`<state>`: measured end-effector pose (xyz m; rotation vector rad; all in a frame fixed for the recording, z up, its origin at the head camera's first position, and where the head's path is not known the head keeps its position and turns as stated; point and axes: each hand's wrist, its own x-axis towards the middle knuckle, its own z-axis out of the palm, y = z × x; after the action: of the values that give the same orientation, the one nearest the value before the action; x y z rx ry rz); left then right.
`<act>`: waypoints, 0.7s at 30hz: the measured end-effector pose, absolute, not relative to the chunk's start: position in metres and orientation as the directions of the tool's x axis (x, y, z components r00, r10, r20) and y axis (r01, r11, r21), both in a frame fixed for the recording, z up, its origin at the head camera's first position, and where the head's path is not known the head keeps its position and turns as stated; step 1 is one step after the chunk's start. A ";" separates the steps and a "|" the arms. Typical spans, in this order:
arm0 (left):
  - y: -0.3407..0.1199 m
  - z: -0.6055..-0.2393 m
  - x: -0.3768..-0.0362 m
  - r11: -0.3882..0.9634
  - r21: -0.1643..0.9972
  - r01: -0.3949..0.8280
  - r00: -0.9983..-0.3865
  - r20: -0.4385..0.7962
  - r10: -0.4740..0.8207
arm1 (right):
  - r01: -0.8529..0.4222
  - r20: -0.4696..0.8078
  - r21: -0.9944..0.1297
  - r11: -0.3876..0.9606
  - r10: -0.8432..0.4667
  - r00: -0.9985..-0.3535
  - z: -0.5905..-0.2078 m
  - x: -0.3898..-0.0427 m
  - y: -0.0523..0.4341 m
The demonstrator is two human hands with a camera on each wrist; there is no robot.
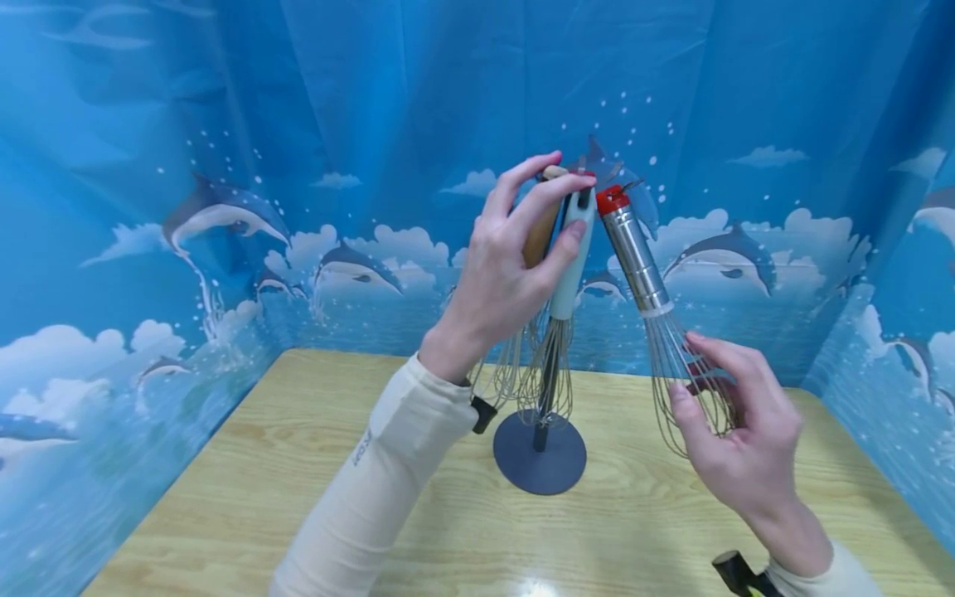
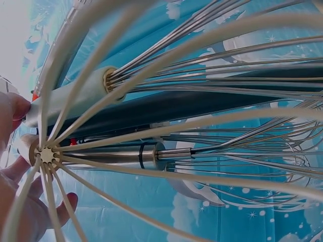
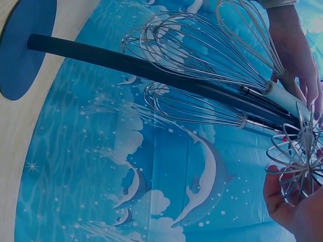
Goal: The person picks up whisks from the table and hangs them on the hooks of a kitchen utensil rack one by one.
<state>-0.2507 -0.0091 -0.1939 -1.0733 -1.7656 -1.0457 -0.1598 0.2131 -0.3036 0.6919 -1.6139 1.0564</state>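
A stand with a dark round base [image 1: 539, 464] and a dark pole [image 3: 151, 68] stands mid-table, with whisks hanging on it. My left hand [image 1: 563, 207] grips the hanging handles near the top, thumb on the pale-handled whisk [image 1: 574, 265], fingers over a wooden-handled whisk [image 1: 539, 240]. Just right of the stand, a steel-handled whisk [image 1: 636, 253] with a red cap [image 1: 612, 199] is held upright, handle up. My right hand [image 1: 694, 369] pinches its wire head [image 1: 675, 365]. In the left wrist view the wires fill the frame, with the pale handle [image 2: 81, 96] and steel handle [image 2: 121, 155] behind.
The wooden table [image 1: 298, 464] is walled on three sides by a blue dolphin-print backdrop [image 1: 224, 207]. A black strap piece [image 1: 734, 572] shows at my right wrist. The stand's base [image 3: 22, 45] appears at the top left of the right wrist view.
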 end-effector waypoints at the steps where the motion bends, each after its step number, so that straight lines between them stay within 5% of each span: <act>1: -0.009 -0.194 -0.251 0.296 0.237 0.925 -0.318 0.911 0.261 | -0.843 0.952 -0.295 0.450 0.063 -0.299 -0.305 -0.161 0.213; 14: -0.016 -0.204 -0.244 0.267 0.308 0.913 -0.382 0.875 0.297 | -0.716 0.861 -0.422 0.556 -0.002 -0.509 -0.321 -0.174 0.210; 21: -0.032 -0.216 -0.239 0.247 0.288 0.925 -0.349 0.901 0.256 | -0.673 0.817 -0.468 0.573 -0.009 -0.576 -0.323 -0.180 0.205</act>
<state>-0.2387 -0.0315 -0.2161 -1.0897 -1.7697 -1.1276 -0.1798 0.2049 -0.3234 0.5453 -1.9883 1.0299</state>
